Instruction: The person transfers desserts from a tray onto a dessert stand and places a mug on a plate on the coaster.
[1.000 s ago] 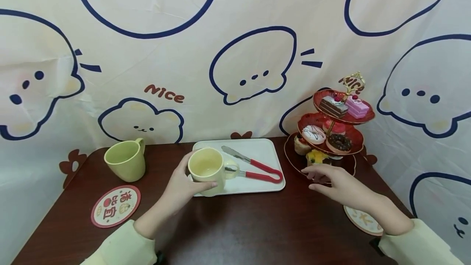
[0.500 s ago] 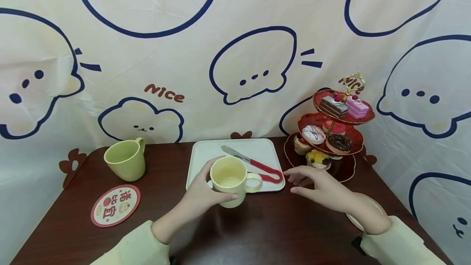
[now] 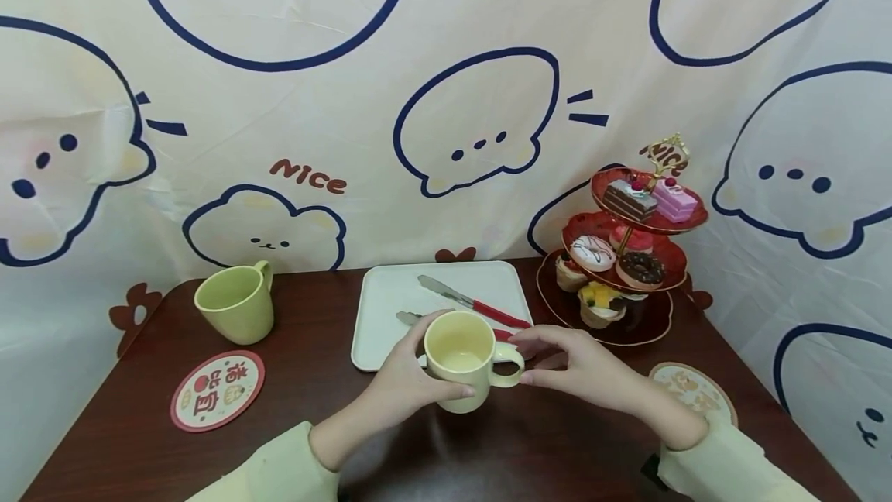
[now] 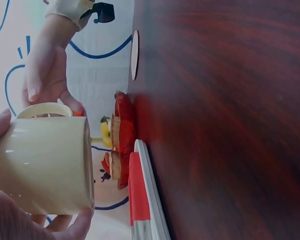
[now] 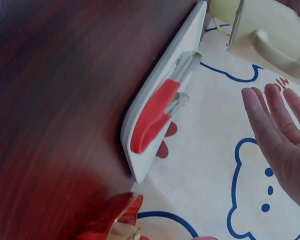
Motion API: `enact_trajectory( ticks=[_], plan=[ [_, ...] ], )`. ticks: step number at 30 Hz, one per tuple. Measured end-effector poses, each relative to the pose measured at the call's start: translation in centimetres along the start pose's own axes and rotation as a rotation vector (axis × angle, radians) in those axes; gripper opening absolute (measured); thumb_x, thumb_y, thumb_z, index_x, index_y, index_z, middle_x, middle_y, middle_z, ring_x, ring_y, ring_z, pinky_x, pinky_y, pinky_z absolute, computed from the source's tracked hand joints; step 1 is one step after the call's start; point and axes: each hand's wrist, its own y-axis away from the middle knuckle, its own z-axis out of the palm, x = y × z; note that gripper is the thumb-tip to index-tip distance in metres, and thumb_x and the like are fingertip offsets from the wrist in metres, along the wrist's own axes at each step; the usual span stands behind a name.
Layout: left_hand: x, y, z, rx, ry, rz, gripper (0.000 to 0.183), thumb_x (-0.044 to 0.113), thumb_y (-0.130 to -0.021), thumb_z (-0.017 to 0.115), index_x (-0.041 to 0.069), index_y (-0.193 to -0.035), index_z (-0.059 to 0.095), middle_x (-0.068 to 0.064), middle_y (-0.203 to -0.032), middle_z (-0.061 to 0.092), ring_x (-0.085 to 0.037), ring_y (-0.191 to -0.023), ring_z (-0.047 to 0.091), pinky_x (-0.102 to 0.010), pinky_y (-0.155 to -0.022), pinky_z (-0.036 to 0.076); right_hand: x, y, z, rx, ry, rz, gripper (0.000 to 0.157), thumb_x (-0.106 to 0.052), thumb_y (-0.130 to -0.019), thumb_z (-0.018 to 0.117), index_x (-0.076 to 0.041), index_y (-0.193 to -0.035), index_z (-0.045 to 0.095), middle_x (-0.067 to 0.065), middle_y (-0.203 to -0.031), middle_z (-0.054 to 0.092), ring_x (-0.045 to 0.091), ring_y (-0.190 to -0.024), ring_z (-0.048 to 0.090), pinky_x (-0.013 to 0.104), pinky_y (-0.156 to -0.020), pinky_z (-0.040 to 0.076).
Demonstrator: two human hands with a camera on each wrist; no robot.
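Note:
My left hand [image 3: 411, 378] grips a pale yellow mug [image 3: 458, 347] round its body, thumb across the front. The mug is upright above the table, its handle [image 3: 510, 365] pointing right, and the left wrist view shows its underside edge clear of the wood. My right hand [image 3: 581, 366] is at the handle with fingers loosely extended; in the right wrist view the fingers [image 5: 275, 115] are spread near the handle without curling round it. Behind the mug, a white tray [image 3: 379, 293] carries red-handled tongs [image 3: 498, 314], partly hidden by the mug and hands.
A green mug [image 3: 240, 304] stands at the back left, with a round coaster [image 3: 217, 391] in front of it. At the right is a tiered red stand [image 3: 679, 262] of cakes and doughnuts. A second coaster [image 3: 697, 390] lies beyond my right forearm.
My left hand has carried the yellow mug right and toward me, away from over the tray. My right hand has moved left from beside the cake stand to the mug's handle.

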Motion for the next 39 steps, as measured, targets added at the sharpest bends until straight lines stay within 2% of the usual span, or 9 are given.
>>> enact_trajectory(
  ticks=[7,14,21,25,31,36,39],
  plan=[
    [-0.3,0.1,0.3,-0.035,0.023,0.008,0.091,0.010,-0.070,0.094,0.010,-0.148,0.047,-0.008,-0.135,0.058,-0.029,-0.121,0.054,-0.049,-0.099,0.045,0.0,-0.2,0.9,0.011,0.023,-0.023,0.031,-0.025,-0.096,0.074,-0.012,-0.124,0.069,-0.002,-0.114,0.072,0.013,-0.100,0.067,0.029,-0.085,0.057],
    [-0.3,-0.1,0.5,-0.061,0.035,-0.001,0.091,0.009,-0.071,0.093,0.008,-0.149,0.046,-0.008,-0.136,0.058,-0.029,-0.121,0.054,-0.050,-0.100,0.043,0.1,-0.6,1.6,0.014,0.014,-0.065,0.017,-0.022,-0.099,0.070,-0.013,-0.113,0.073,-0.006,-0.100,0.071,0.012,-0.093,0.064,0.029,-0.081,0.056],
    [-0.1,-0.2,0.6,-0.073,0.017,-0.022,0.091,0.011,-0.071,0.093,0.009,-0.149,0.046,-0.007,-0.135,0.058,-0.028,-0.120,0.054,-0.049,-0.098,0.045,-0.3,-0.6,1.5,0.002,0.040,-0.077,0.013,-0.022,-0.100,0.068,-0.014,-0.108,0.073,-0.008,-0.097,0.070,0.011,-0.090,0.061,0.028,-0.079,0.055],
    [-0.1,-0.3,0.5,-0.082,0.003,-0.012,0.092,0.011,-0.071,0.094,0.010,-0.149,0.046,-0.006,-0.136,0.058,-0.026,-0.121,0.053,-0.052,-0.100,0.043,-0.7,-0.3,1.6,0.040,0.054,-0.051,0.014,-0.022,-0.099,0.069,-0.011,-0.105,0.074,-0.009,-0.094,0.069,0.010,-0.088,0.060,0.027,-0.077,0.055],
    [0.1,-0.5,0.3,-0.124,-0.011,0.012,0.090,0.013,-0.072,0.093,0.011,-0.148,0.046,-0.004,-0.135,0.058,-0.025,-0.121,0.053,-0.052,-0.103,0.042,-0.9,0.4,2.0,0.131,0.039,-0.048,0.013,-0.020,-0.095,0.073,-0.009,-0.102,0.076,-0.008,-0.090,0.070,0.007,-0.078,0.060,0.026,-0.066,0.054],
    [0.3,-0.7,0.0,-0.146,0.006,-0.007,0.089,0.012,-0.072,0.093,0.014,-0.149,0.046,-0.006,-0.135,0.057,-0.028,-0.121,0.055,-0.044,-0.097,0.050,-0.6,0.5,2.2,0.186,0.000,-0.049,0.011,-0.016,-0.095,0.073,-0.009,-0.103,0.076,-0.004,-0.092,0.073,0.008,-0.076,0.065,0.028,-0.066,0.057],
    [0.3,-0.6,-0.2,-0.164,0.040,-0.022,0.090,0.011,-0.074,0.091,0.013,-0.151,0.044,-0.009,-0.139,0.054,-0.033,-0.124,0.054,-0.043,-0.092,0.054,-0.5,0.7,2.0,0.194,-0.065,-0.040,0.014,-0.013,-0.096,0.071,-0.004,-0.106,0.075,0.003,-0.097,0.074,0.009,-0.080,0.068,0.032,-0.069,0.060]
  ],
)
